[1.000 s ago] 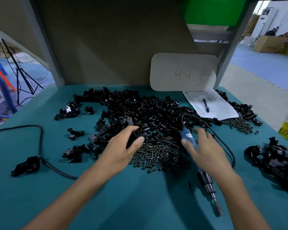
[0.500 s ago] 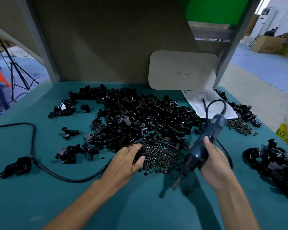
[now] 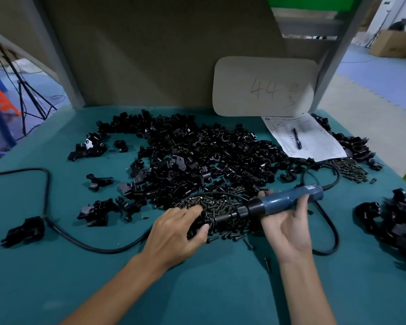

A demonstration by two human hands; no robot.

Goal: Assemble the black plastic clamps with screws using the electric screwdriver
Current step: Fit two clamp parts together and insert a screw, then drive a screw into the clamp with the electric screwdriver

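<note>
Your right hand (image 3: 288, 228) is palm up and grasps the blue electric screwdriver (image 3: 288, 201), fingers under the barrel and thumb laid across it. The tool lies almost level above the table, with its black nose pointing left. Its black cord loops off the far end and curls down to the right of your wrist.

Your left hand (image 3: 174, 233) is knuckles up, with fingers and thumb curled round a black plastic clamp (image 3: 196, 225). It holds the clamp at the near left edge of the pile of dark screws (image 3: 220, 207). The screwdriver's nose reaches right up to that clamp. You cannot tell whether the bit touches it.

Just beyond the screws, the big heap of loose black clamp parts (image 3: 197, 156) spreads across the middle of the teal table mat (image 3: 197, 289), and a few stray pieces lie to its left. A thick black cable (image 3: 47, 184) curves across the left side of the mat. At the right edge sits a separate mound of black clamps (image 3: 396, 221).

Far right, a printed paper sheet (image 3: 314, 141) lies with a black pen (image 3: 297, 138) on it. A smaller scatter of screws (image 3: 352, 168) lies just beside its near edge. A beige rounded card marked "44" (image 3: 264, 86) leans against the back panel.
</note>
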